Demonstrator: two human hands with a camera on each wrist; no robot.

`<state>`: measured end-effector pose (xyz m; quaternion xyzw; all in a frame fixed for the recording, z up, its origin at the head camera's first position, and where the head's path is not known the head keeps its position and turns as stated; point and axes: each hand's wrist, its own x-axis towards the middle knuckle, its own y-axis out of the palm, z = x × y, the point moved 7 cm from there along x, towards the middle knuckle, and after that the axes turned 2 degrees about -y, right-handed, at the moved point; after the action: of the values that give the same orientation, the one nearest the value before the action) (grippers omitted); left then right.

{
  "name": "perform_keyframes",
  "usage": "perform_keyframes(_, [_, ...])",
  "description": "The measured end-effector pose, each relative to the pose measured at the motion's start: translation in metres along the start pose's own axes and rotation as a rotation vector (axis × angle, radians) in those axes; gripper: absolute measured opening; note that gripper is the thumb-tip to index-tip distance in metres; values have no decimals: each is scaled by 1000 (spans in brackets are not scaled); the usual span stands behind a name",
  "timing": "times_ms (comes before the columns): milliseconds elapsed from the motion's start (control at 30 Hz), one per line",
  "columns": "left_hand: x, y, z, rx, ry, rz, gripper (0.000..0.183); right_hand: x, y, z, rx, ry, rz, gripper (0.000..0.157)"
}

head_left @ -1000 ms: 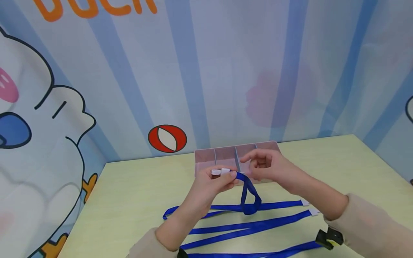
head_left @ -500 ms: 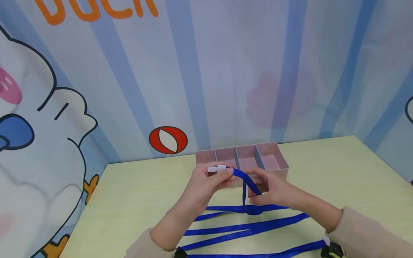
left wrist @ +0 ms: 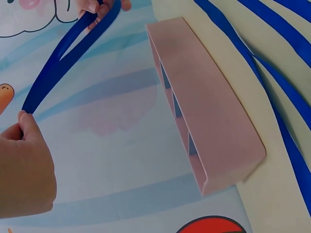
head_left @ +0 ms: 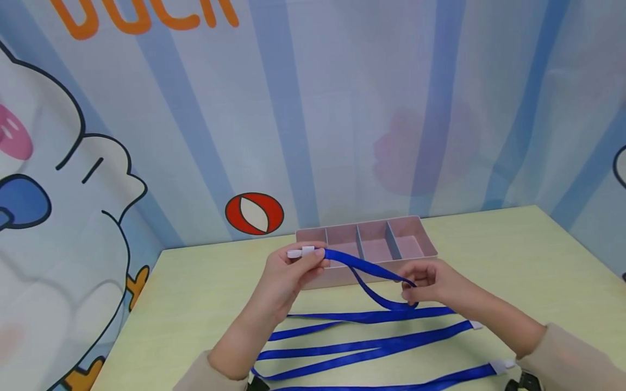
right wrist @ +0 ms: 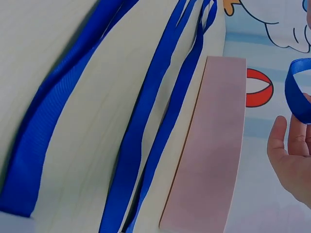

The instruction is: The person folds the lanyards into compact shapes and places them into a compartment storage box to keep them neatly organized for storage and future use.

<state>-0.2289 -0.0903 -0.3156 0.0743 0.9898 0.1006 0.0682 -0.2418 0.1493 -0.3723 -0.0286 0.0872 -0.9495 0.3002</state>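
A blue lanyard (head_left: 364,266) is stretched between both hands above the table. My left hand (head_left: 281,279) pinches it between thumb and fingers just beside its white end piece (head_left: 307,251). Farther along, my right hand (head_left: 432,282) holds the folded loop with curled fingers. In the left wrist view, the doubled strap (left wrist: 53,73) slants up from the left hand (left wrist: 26,170) to the right fingers at the top. The right wrist view catches the loop (right wrist: 294,94) over the right hand (right wrist: 291,165), partly cut off by the frame edge.
Several more blue lanyards (head_left: 420,338) lie roughly side by side on the pale table (head_left: 205,288), some with white ends at the right. Behind the hands stands a pink divided box (head_left: 327,279) with grey dividers. A printed backdrop (head_left: 342,108) rises behind the table.
My right hand has come down onto the strap, taken hold of it and drawn it rightward. My left hand has shifted left with the white end. The hanging loop is now pulled out longer.
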Motion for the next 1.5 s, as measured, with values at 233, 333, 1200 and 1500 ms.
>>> perform_keyframes(233, [2, -11, 3, -22, -10, -34, 24, -10, -9, 1, 39, -18, 2, 20])
perform_keyframes(333, [3, -14, 5, -17, -17, -40, 25, -12, -10, 6, 112, -77, 60, 24])
perform_keyframes(1200, [5, -27, 10, 168, 36, -63, 21, -13, 0, 21, -163, 66, 150, 24])
perform_keyframes(1500, [3, -29, 15, 168, 26, -57, 23, -19, -2, 31, -159, -38, 131, 22])
